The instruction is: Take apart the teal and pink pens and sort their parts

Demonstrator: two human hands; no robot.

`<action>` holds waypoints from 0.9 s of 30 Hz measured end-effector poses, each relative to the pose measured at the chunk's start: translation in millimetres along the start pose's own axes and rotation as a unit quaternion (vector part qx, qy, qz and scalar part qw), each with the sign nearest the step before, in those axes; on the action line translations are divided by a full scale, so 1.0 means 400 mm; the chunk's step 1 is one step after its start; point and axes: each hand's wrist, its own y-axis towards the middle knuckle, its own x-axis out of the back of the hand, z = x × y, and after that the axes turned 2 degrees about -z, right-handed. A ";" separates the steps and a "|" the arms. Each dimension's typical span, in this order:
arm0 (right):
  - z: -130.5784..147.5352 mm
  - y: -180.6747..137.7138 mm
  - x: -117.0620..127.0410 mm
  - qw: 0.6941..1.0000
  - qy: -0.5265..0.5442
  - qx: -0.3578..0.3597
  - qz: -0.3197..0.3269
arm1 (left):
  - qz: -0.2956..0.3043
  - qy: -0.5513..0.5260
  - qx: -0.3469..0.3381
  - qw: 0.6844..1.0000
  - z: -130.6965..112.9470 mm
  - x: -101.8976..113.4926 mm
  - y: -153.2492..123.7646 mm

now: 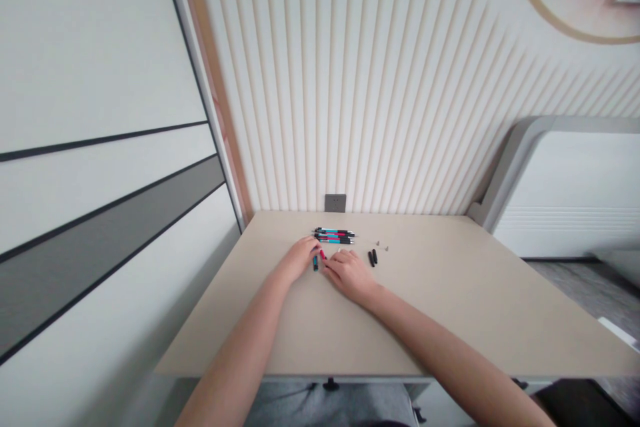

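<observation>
On the beige surface [425, 300], a row of pens [334, 235] lies crosswise just beyond the left hand [299, 260] and right hand [349, 275], which curve close together around a small pink pen part [323, 254], any pinch impossible to tell.

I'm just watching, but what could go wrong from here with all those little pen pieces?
The small pink piece and small teal piece sit between the left hand and right hand, so a finger might knock them. The loose pens could roll. The tiny pale bits on the beige table look easy to lose.
</observation>
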 end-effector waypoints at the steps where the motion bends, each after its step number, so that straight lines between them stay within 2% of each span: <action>1: 0.001 -0.001 0.000 1.000 0.001 0.004 0.000 | 0.005 0.001 -0.003 1.000 -0.001 0.003 0.000; 10: -0.012 0.000 -0.020 1.000 0.009 -0.004 0.021 | 0.013 0.007 -0.015 1.000 0.001 0.013 -0.003; 27: -0.023 -0.018 -0.019 0.998 0.066 -0.007 0.005 | 0.004 0.019 -0.059 0.998 -0.015 -0.017 0.001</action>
